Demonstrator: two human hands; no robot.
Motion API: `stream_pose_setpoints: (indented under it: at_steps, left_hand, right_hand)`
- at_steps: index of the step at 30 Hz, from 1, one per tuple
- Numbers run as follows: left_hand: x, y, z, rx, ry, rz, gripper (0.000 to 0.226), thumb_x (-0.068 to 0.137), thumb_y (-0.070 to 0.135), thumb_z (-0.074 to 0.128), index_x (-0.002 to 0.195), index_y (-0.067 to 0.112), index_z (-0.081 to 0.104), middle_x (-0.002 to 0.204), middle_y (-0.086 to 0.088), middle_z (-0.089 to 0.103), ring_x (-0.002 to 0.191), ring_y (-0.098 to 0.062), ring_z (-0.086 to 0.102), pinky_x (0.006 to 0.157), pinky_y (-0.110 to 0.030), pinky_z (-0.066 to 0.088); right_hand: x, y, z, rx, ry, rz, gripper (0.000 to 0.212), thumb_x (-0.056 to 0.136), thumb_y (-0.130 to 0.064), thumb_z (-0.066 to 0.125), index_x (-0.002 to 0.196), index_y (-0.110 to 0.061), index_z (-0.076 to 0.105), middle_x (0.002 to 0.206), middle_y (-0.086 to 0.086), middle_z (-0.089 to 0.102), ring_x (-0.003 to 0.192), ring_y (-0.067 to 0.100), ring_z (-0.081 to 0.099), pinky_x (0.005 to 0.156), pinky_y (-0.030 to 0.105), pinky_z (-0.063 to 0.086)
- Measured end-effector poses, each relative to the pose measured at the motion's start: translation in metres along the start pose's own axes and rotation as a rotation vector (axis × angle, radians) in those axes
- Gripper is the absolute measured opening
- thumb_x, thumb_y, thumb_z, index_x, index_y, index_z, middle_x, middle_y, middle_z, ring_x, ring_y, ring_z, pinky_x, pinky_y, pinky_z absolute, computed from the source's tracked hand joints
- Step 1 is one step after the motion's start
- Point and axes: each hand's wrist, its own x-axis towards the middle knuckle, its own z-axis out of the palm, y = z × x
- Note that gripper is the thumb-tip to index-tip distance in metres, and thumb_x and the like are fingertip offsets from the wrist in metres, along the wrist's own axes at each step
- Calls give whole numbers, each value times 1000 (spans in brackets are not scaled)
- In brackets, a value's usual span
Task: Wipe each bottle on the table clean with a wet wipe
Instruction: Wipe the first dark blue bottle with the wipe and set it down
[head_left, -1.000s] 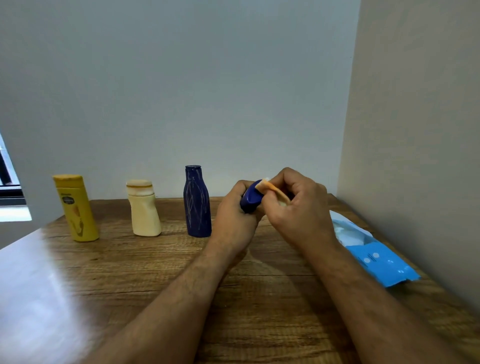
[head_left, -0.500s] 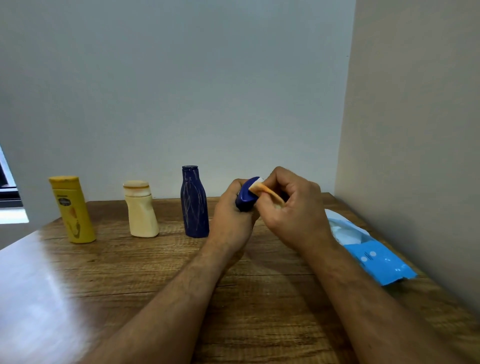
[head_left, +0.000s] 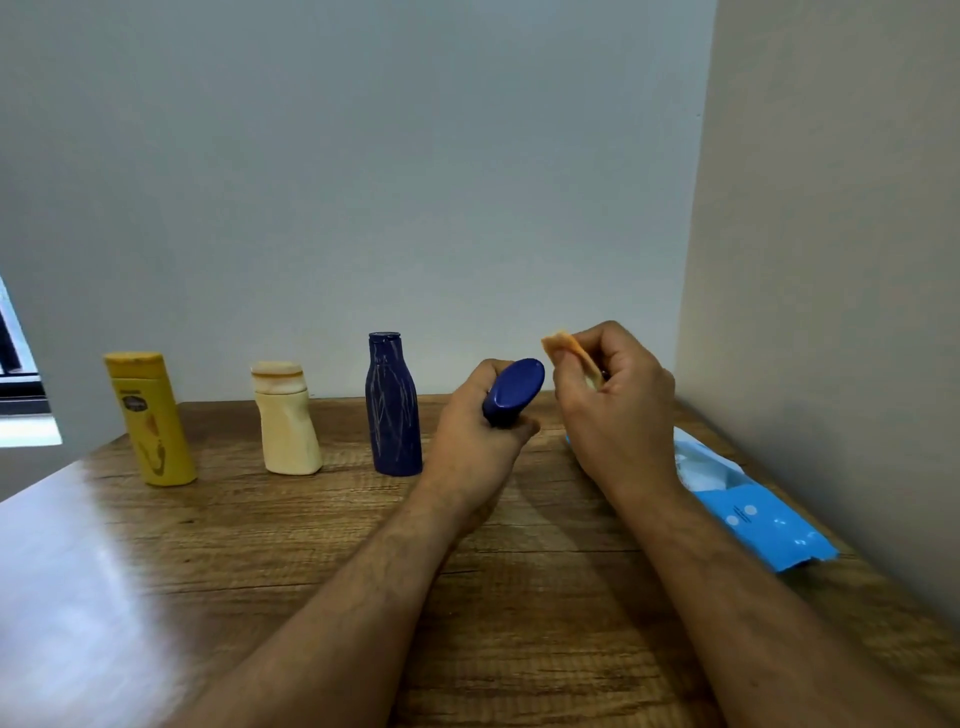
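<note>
Wooden table (head_left: 519, 597): left hand (head_left: 475, 431) grips the small blue bottle (head_left: 511, 392); right hand (head_left: 615, 402) pinches the stained wipe (head_left: 569, 353), just clear of it. Refold to clean cloth, then rotate the bottle against it.

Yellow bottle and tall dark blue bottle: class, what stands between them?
The head view shows one cream bottle between the yellow bottle and the tall dark blue bottle.

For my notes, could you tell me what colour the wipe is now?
Orange-stained wipe, seen in the head view.
</note>
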Motion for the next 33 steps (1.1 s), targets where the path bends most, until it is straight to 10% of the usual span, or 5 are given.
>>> stream_pose_setpoints:
  at_steps: [10, 21, 27, 30, 33]
  left_hand:
    - [-2, 9, -3, -125, -54, 29, 57, 91, -5, 62, 129, 31, 39, 122, 13, 51, 104, 16, 54, 75, 0, 44]
    - [0, 7, -7, -90, -182, 84, 67, 82, -18, 63, 126, 30, 50, 123, -2, 59, 113, -18, 64, 94, -32, 56]
    - [-1, 16, -10, -542, -216, -139, 48, 88, -18, 41, 100, 12, 77, 127, -5, 69, 117, -18, 66, 97, -34, 55]
    - [1, 10, -9, -555, -193, -127, 14, 94, 15, 62, 90, 6, 72, 119, -11, 68, 112, -26, 65, 104, -39, 49]
    - [4, 5, -7, -472, -157, -164, 40, 68, 27, 85, 94, 12, 60, 100, -11, 67, 99, -28, 64, 97, -39, 51]
  right_hand:
    - [4, 12, 5, 109, -38, 444, 19, 100, -36, 54, 106, -19, 61, 89, 2, 67, 62, 13, 66, 48, 24, 53]
    - [7, 11, 1, 350, -33, 618, 21, 101, -30, 52, 116, -16, 59, 89, 3, 65, 63, 12, 65, 61, 41, 63]
    - [5, 12, 2, 282, -28, 479, 22, 100, -35, 53, 108, -17, 60, 98, 2, 68, 84, 18, 69, 52, 20, 56]
    - [3, 11, 6, 249, -35, 404, 17, 100, -32, 54, 105, -18, 62, 100, 0, 67, 86, 19, 68, 57, 23, 59]
    - [2, 8, 5, 218, -54, 321, 12, 100, -26, 54, 104, -19, 63, 96, -7, 65, 81, 4, 61, 59, 6, 48]
